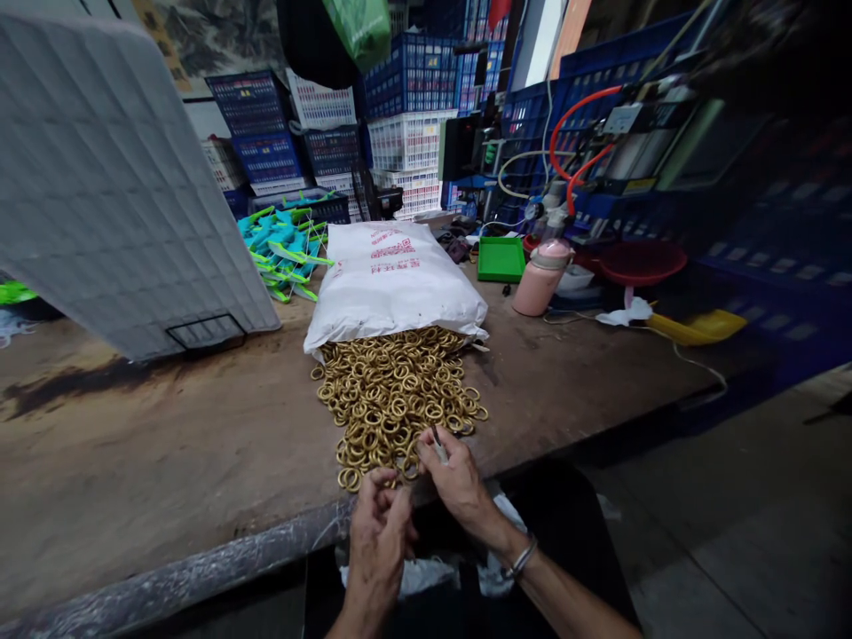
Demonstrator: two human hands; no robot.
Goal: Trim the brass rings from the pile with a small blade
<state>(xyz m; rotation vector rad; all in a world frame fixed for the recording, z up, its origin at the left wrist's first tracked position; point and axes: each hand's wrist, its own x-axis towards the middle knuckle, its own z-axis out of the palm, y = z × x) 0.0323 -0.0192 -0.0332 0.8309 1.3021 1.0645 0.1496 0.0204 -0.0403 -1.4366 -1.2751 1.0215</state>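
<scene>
A heap of brass-coloured metal rings (pixel 392 404) spills from the mouth of a white sack (pixel 399 288) toward the table's front edge. At the near end of the heap, my left hand (pixel 382 532) has its fingers curled inward with the thumb bent over; what they pinch, if anything, is hidden. Just right of it, my right hand (pixel 458 484) is closed on a small thin tool (pixel 439 446) with a dark tip and a pale body, whose exact kind I cannot make out. The two hands are close together but apart, and a metal bracelet circles my right wrist.
A tall pale ribbed panel (pixel 133 177) leans on the left of the wooden table (pixel 200 444). Behind lie bright green and blue plastic pieces (pixel 286 244). Rightward stand a green tray (pixel 500 259), a pink bottle (pixel 542 277), a yellow scoop (pixel 706 327) and a red dish (pixel 642 262). Stacked crates (pixel 413 142) fill the back.
</scene>
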